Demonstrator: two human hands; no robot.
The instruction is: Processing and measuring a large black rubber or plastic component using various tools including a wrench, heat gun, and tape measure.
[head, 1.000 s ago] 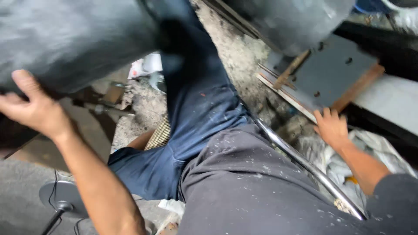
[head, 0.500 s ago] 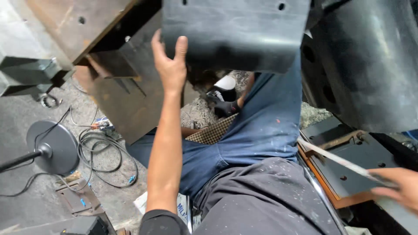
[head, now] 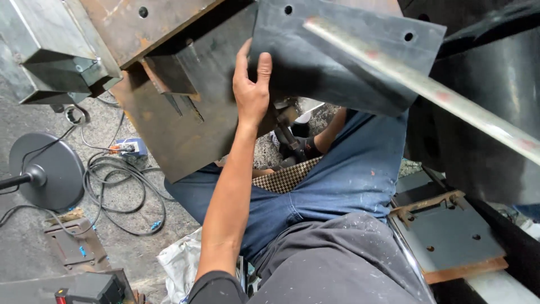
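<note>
Dark steel plate [head: 337, 50] with bolt holes, upper centre: left hand [head: 251, 93] pressed flat, fingers spread, against its edge; unfastened. Grey metal bar [head: 427, 90] crosses it. Right hand unseen.

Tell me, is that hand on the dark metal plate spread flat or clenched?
Spread flat: the left hand lies open against the dark steel plate, fingers extended upward, thumb apart.

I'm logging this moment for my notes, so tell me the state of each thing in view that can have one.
Left hand: open, fingers spread, pressed flat against the dark steel plate.
Right hand: out of view.
Long metal bar: raised, slanting across the plate.
Rusty steel bracket: tilted, above the floor.
Cable: loosely coiled on the floor.
Round stand base: flat on the floor.
</note>
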